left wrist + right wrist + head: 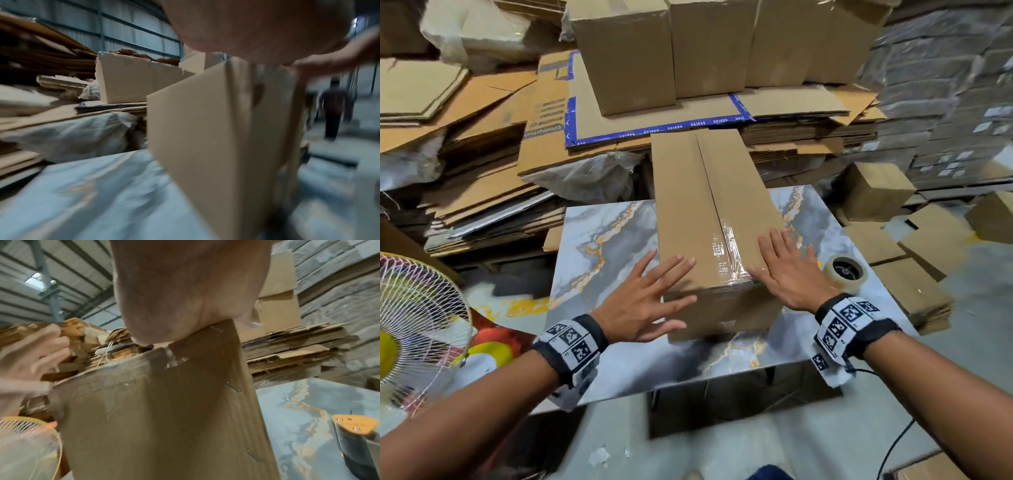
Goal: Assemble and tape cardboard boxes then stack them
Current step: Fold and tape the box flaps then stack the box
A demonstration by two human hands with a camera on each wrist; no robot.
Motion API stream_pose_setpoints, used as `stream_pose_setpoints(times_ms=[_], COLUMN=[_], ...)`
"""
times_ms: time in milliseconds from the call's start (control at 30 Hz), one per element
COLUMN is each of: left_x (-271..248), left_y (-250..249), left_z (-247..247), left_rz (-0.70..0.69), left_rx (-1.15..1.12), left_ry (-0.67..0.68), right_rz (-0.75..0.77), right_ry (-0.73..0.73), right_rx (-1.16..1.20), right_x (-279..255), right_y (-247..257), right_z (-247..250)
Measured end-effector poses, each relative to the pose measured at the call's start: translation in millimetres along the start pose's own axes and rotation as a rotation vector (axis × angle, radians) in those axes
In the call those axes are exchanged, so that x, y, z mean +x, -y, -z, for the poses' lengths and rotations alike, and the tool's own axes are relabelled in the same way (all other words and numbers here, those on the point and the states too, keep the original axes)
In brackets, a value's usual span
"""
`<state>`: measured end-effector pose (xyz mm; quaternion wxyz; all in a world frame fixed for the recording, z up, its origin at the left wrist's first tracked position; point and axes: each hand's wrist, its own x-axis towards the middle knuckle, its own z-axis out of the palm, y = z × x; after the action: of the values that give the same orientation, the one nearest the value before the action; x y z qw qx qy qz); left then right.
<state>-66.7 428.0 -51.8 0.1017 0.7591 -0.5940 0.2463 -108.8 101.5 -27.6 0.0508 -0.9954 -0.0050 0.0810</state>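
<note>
Low in the frame, the left hand [643, 301] spreads its fingers flat at the near left corner of the long brown cardboard box [709, 212], its grip wide open and holding nothing. The right hand [789, 270] lies flat on the box's near right top edge, grip likewise open, pressing crinkled clear tape [726, 246]. The box rests mid-frame on the grey marble-patterned worktop [599, 246]. A clear tape roll [846, 272] sits at right. Assembled brown boxes [709, 48] stand at top.
</note>
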Motion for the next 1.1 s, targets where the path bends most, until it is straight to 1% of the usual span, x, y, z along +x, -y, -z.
stream_pose_setpoints(times_ms=[33,67,100,133,167,200,233,267,300,367,467,567,700,767,800,833,867,900,933,967,1000,1033,1067,1100], left_x=[17,35,53,71,84,92,96,97,96,94,90,87,92,94,94,95,95,95,97,101,105,111,116,122], left_y=[-6,-11,-13,-14,-15,-16,-17,-18,-18,-17,-15,-13,-15,-15,-15,-16,-17,-20,-23,-26,-28,-30,-31,-31], left_z=[3,2,-2,-6,-11,-18,-26,-31,-35,-39,-47,-52,-48,-45,-43,-41,-39,-38,-37,-36,-37,-37,-38,-41], left_rz=[0.059,0.142,0.236,0.332,0.402,0.438,0.442,0.431,0.421,0.420,0.398,0.405,0.411,0.433,0.447,0.456,0.463,0.473,0.484,0.497,0.511,0.523,0.525,0.519], left_rx=[-0.048,-0.092,-0.123,-0.143,-0.154,-0.146,-0.109,-0.067,-0.041,-0.006,0.050,0.048,0.071,0.039,0.024,0.015,0.011,0.008,0.002,-0.005,-0.013,-0.031,-0.052,-0.066], left_ry=[-0.048,-0.064,-0.044,0.026,0.132,0.258,0.373,0.457,0.503,0.529,0.525,0.544,0.537,0.623,0.643,0.629,0.601,0.566,0.530,0.489,0.453,0.439,0.443,0.447], right_rz=[0.029,0.062,0.097,0.135,0.173,0.204,0.224,0.236,0.240,0.246,0.275,0.313,0.323,0.339,0.363,0.395,0.414,0.408,0.373,0.327,0.290,0.268,0.264,0.281], right_ry=[-0.005,-0.012,-0.023,-0.027,-0.026,-0.019,-0.002,0.007,0.007,-0.013,-0.015,-0.038,-0.051,-0.028,-0.026,-0.033,-0.040,-0.051,-0.077,-0.129,-0.207,-0.273,-0.303,-0.302], right_rx=[-0.044,-0.088,-0.129,-0.158,-0.172,-0.176,-0.179,-0.178,-0.185,-0.202,-0.225,-0.220,-0.200,-0.226,-0.230,-0.197,-0.103,0.066,0.300,0.542,0.731,0.841,0.861,0.827], right_x=[0,1,1,2,2,3,3,4,6,8,6,3,3,5,6,6,5,3,2,0,-3,-6,-9,-11], right_y=[-1,-3,-6,-9,-10,-11,-12,-12,-12,-12,-13,-17,-19,-21,-24,-28,-33,-39,-46,-55,-65,-76,-87,-97], right_z=[0,0,1,2,3,4,4,3,1,-1,-3,0,-1,-2,-2,-2,-2,-3,-4,-7,-12,-16,-21,-25])
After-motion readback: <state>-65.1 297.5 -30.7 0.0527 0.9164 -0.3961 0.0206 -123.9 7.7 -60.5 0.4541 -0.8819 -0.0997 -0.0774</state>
